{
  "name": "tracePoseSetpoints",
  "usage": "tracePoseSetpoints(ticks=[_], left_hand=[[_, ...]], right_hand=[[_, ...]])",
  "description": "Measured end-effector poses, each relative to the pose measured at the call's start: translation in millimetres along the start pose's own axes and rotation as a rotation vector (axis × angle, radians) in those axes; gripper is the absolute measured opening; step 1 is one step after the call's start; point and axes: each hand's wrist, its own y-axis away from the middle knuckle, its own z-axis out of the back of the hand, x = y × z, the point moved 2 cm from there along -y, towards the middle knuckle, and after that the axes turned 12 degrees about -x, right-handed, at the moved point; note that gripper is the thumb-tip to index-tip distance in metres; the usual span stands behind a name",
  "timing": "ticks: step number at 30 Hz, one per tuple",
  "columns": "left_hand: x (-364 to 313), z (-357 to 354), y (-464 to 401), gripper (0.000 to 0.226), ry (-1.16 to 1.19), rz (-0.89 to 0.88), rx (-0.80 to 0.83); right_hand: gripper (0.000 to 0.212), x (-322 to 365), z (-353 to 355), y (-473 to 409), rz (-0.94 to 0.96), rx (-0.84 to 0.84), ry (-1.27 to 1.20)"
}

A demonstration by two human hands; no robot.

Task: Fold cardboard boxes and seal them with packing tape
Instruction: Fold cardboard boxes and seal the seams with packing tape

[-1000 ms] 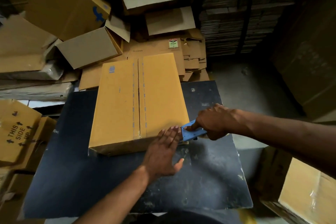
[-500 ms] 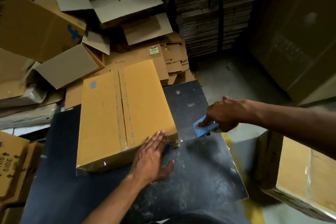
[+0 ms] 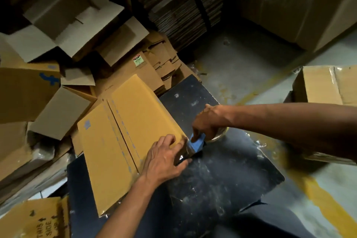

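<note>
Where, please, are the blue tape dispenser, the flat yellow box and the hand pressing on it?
blue tape dispenser [image 3: 197, 142], head view, on its blue plate.
flat yellow box [image 3: 123, 137], head view, on its top face.
left hand [image 3: 164, 157], head view, on the back of the hand.

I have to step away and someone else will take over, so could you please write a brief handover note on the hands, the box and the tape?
Left hand: lies on the near right corner of the folded box, fingers bent over its edge.
Right hand: grips the blue tape dispenser against that same corner.
Box lies flaps closed on the black table.
Done: folding. Whether the centre seam is taped is unclear.
Left: finish the tape at this corner.
</note>
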Motion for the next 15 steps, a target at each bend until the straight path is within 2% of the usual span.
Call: tracePoseSetpoints(ticks=[11, 15], left_hand=[[12, -4, -42, 0.075, -0.046, -0.232, 0.045], [16, -10, -43, 0.073, -0.029, -0.258, 0.05]], right_hand=[[0.045, -8, -6, -9, -0.068, -0.008, -0.057], [0.043, -11, -37, -21, -0.105, 0.086, 0.161]])
